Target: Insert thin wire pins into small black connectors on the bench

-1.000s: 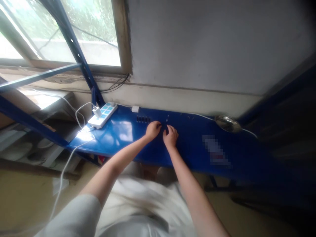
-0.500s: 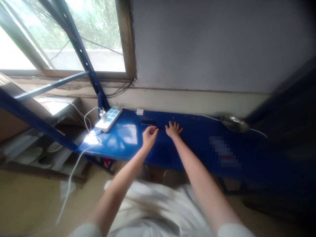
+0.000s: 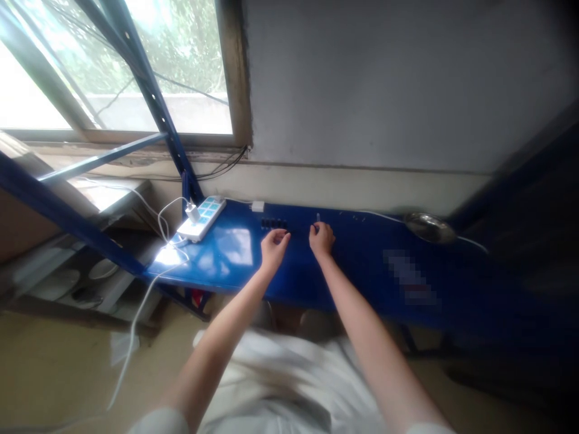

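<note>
My left hand (image 3: 274,248) is closed in a pinch over the blue table (image 3: 289,271), just in front of a row of small black pieces (image 3: 274,223). A small dark thing shows at its fingertips, too small to name. To the right, my right hand (image 3: 321,239) has its fingers curled together near the table's back part. A small clear piece (image 3: 318,217) stands out just beyond those fingers; whether they touch it I cannot tell.
A white power strip (image 3: 202,219) with a plugged-in charger lies at the left, a white adapter (image 3: 257,207) near the back edge. A shiny metal dish (image 3: 429,227) sits at the right. Tiny bits (image 3: 357,219) lie near the wall. A blue metal frame rises at the left.
My right hand has gone from spread fingers flat on the table to curled fingers. My left hand has hardly moved and keeps its pinch.
</note>
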Motion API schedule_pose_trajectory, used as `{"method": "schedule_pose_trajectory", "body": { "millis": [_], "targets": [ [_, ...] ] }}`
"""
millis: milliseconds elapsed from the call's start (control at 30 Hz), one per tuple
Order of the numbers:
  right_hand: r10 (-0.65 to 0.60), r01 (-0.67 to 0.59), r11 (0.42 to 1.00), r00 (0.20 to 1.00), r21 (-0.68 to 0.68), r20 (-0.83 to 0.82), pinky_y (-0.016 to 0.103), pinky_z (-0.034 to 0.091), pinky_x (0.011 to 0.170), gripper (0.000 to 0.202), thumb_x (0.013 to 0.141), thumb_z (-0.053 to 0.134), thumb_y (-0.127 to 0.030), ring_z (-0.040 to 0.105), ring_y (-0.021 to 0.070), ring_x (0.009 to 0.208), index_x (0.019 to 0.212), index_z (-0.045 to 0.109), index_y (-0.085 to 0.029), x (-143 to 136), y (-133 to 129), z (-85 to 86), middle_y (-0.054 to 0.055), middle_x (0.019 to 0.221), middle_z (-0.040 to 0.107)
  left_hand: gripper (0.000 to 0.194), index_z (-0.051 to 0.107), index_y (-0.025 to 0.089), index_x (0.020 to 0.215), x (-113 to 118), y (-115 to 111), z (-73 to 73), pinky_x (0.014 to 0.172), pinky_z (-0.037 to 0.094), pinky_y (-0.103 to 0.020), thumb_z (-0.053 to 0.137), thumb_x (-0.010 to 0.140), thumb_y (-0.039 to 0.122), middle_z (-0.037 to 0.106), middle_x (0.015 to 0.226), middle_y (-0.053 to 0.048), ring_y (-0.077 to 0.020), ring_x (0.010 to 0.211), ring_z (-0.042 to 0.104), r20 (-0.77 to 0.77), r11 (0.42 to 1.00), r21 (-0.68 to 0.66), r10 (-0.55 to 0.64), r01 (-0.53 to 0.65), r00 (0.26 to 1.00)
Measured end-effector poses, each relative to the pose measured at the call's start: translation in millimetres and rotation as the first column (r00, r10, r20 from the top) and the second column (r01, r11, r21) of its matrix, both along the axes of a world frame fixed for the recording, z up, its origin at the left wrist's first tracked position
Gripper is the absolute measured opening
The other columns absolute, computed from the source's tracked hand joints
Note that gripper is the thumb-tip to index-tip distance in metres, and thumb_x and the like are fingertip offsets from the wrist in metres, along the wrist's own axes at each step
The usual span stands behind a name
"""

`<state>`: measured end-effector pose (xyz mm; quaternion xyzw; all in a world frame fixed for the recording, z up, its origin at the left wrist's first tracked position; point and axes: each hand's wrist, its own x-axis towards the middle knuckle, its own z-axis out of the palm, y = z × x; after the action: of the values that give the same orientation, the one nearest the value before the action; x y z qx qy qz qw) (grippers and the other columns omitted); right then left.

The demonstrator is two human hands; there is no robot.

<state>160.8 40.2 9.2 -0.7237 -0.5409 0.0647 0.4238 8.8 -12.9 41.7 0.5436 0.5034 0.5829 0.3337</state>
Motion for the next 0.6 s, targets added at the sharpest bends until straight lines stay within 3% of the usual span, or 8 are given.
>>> {"method": "schedule_pose_trajectory", "body": {
  "millis": [100,233,367,600],
  "targets": [
    [0.024,0.035,0.969,0.972,0.244,-0.234,0.033,0.045,0.076,0.022,0.082,0.04,-0.03,0.058,0.0182,0.079,0.088,0.055,-0.015,-4.4,-15.3,11.9,0.011,0.085,0.062,0.027,0.066,0.015,0.085,3.3,2.1,6.7,0.066,0.049,-0.026,0.065,0.071,0.038,0.066,0.079,-0.007,-0.0145,0.07,0.061,0.046,1.0,0.001,-0.009,0.009,0.999],
    [0.194,0.019,0.91,0.862,0.413,-0.469,0.028,0.046,0.065,0.025,0.083,0.043,-0.04,0.055,0.0129,0.06,0.091,0.05,-0.017,-13.7,-38.6,30.1,0.001,0.064,0.057,0.03,0.066,0.015,0.087,7.4,6.9,11.4,0.067,0.049,-0.027,0.065,0.071,0.04,0.067,0.078,-0.007,-0.0149,0.072,0.062,0.125,0.999,0.024,-0.03,0.027,0.992],
    [0.364,-0.06,0.882,0.715,0.467,-0.597,0.022,0.04,0.051,0.031,0.078,0.052,-0.048,0.048,0.0093,0.05,0.085,0.049,-0.018,-21.2,-53.4,45.9,-0.005,0.055,0.051,0.03,0.065,0.015,0.085,8.6,9.9,11.5,0.069,0.05,-0.027,0.066,0.07,0.04,0.067,0.077,-0.007,-0.0153,0.073,0.063,0.171,0.999,0.033,-0.034,0.029,0.985],
    [0.443,-0.098,0.871,0.583,0.482,-0.681,0.02,0.032,0.044,0.035,0.072,0.059,-0.051,0.042,0.0066,0.045,0.081,0.05,-0.019,-19.2,-54.5,55.6,-0.007,0.052,0.048,0.029,0.064,0.013,0.086,7.1,7.5,16.1,0.069,0.051,-0.028,0.065,0.071,0.038,0.068,0.078,-0.008,-0.016,0.074,0.064,0.208,0.999,0.017,-0.054,0.051,0.977]
  ]
}}
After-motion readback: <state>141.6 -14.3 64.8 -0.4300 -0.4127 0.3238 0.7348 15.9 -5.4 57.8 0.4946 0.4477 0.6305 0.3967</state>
